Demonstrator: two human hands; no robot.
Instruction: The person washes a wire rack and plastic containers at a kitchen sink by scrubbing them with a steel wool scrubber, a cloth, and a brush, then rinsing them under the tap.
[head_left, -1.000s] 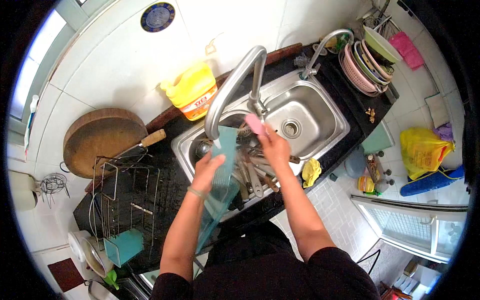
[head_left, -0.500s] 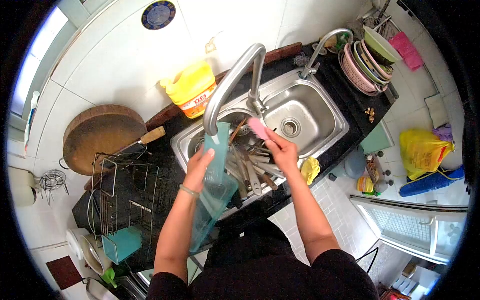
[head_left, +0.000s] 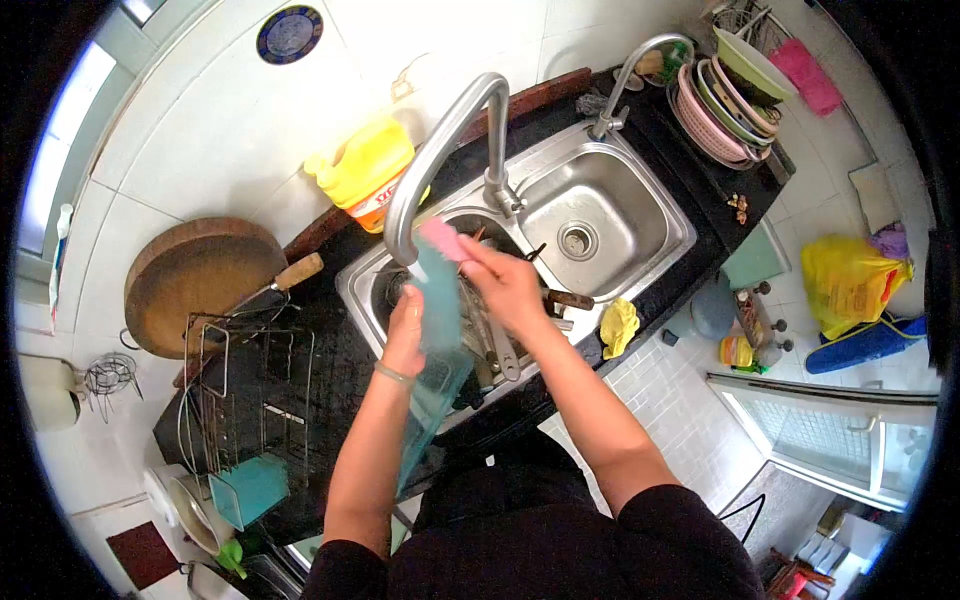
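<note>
Teal container (head_left: 442, 375) is clasped by the fingers of the left hand (head_left: 403, 335) below the faucet (head_left: 425, 150), while the right hand (head_left: 508, 292) grips a pink brush (head_left: 442, 240) at its upper end.

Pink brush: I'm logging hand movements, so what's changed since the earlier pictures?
The right hand has carried the pink brush leftward, toward the tap and the upper end of the teal container. Nothing was newly gripped or released: the left hand still holds the container. The yellow cloth stayed put.
</note>
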